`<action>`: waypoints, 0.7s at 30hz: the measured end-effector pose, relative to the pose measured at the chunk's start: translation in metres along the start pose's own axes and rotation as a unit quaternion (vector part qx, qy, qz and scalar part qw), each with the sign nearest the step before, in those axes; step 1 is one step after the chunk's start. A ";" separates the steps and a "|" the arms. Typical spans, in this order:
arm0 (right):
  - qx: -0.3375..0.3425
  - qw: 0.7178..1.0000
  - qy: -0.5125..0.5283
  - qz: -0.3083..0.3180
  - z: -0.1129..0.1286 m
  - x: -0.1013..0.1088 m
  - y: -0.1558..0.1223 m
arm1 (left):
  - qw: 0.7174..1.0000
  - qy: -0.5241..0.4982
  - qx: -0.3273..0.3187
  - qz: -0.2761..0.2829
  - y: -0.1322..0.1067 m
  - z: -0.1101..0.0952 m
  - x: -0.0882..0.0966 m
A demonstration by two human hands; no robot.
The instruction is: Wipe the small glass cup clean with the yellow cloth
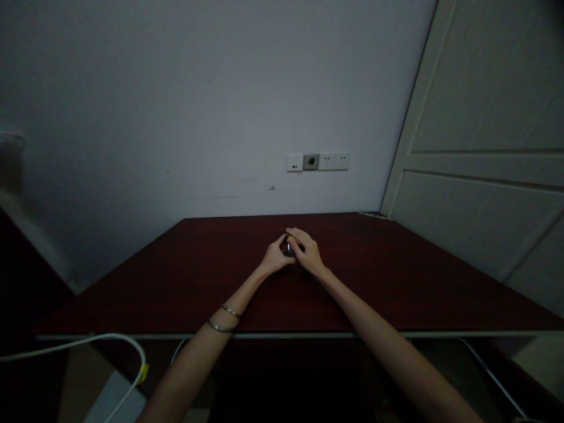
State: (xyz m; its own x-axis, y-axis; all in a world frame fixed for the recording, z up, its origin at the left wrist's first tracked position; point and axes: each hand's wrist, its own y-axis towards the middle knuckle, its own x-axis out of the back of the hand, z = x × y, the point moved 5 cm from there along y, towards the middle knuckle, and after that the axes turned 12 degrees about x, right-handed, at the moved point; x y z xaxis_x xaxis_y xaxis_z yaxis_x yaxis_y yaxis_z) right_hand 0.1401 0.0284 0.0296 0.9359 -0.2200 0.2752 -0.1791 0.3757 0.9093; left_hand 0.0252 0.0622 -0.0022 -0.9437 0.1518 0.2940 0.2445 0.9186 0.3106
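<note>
Both my arms reach out over a dark red-brown table point(379, 276). My left hand point(274, 258) and my right hand point(308, 252) meet near the table's middle, fingers curled around one small object point(289, 245). It looks dark with a yellowish top, but is too small and dim to name. Two thin bangles point(224, 317) sit on my left wrist.
A white wall stands behind the table, with a row of sockets point(318, 161) above it. A white panelled door point(484, 153) is on the right. A white cable point(110, 346) loops below the table's front edge at the left.
</note>
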 end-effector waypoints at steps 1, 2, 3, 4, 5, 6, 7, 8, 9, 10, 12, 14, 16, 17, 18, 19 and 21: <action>0.020 1.000 -0.007 0.010 0.004 -0.001 0.000 | 1.000 -0.016 -0.005 0.001 0.001 0.001 0.000; 0.031 0.999 -0.009 0.014 0.006 -0.002 0.001 | 0.999 -0.032 -0.010 0.005 0.001 0.001 0.000; 0.033 0.999 -0.004 0.013 0.007 -0.002 0.001 | 0.999 -0.045 -0.010 0.010 0.001 0.001 0.000; 0.026 1.000 0.008 0.007 0.005 -0.001 0.002 | 0.999 -0.053 -0.004 0.011 0.001 0.001 0.000; 0.010 1.000 0.024 -0.004 0.002 0.000 0.002 | 0.998 -0.059 0.005 0.010 0.001 0.000 0.000; -0.012 0.999 0.044 -0.018 -0.003 0.001 0.002 | 0.998 -0.063 0.014 0.009 0.000 0.000 0.000; -0.038 0.997 0.066 -0.033 -0.009 0.002 0.003 | 0.997 -0.070 0.022 0.010 -0.001 -0.001 0.000; -0.067 0.993 0.088 -0.045 -0.015 0.002 0.002 | 0.996 -0.079 0.026 0.012 -0.002 -0.003 0.000; -0.097 0.987 0.111 -0.056 -0.022 0.002 0.002 | 0.995 -0.090 0.029 0.016 -0.003 -0.004 0.000; -0.126 0.981 0.133 -0.066 -0.029 0.002 0.001 | 0.994 -0.100 0.030 0.021 -0.003 -0.006 -0.001; -0.173 0.967 0.171 -0.079 -0.038 0.000 -0.001 | 0.992 -0.121 0.034 0.029 -0.004 -0.008 -0.002; -0.196 0.957 0.193 -0.089 -0.042 -0.001 -0.003 | 0.989 -0.138 0.041 0.032 -0.004 -0.008 -0.002; -0.189 0.960 0.186 -0.092 -0.038 -0.001 -0.003 | 0.987 -0.148 0.049 0.028 -0.004 -0.008 -0.002; -0.175 0.965 0.173 -0.090 -0.034 0.000 -0.002 | 0.987 -0.152 0.054 0.023 -0.003 -0.008 -0.002; -0.154 0.971 0.159 -0.087 -0.029 0.001 -0.001 | 0.986 -0.157 0.058 0.015 -0.003 -0.008 -0.001; -0.128 0.977 0.147 -0.081 -0.023 0.002 0.001 | 0.984 -0.164 0.063 0.006 -0.002 -0.007 0.000; -0.078 0.986 0.134 -0.067 -0.010 0.003 0.004 | 0.982 -0.178 0.070 -0.005 -0.002 -0.008 0.003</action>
State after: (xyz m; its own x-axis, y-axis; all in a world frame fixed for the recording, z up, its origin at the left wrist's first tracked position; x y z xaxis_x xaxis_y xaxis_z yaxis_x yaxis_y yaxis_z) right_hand 0.1458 0.0385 0.0308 0.9982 -0.0400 0.0446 -0.0188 0.4980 0.8670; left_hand 0.0238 0.0576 0.0046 -0.9703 0.2367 -0.0505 0.2245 0.9582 0.1773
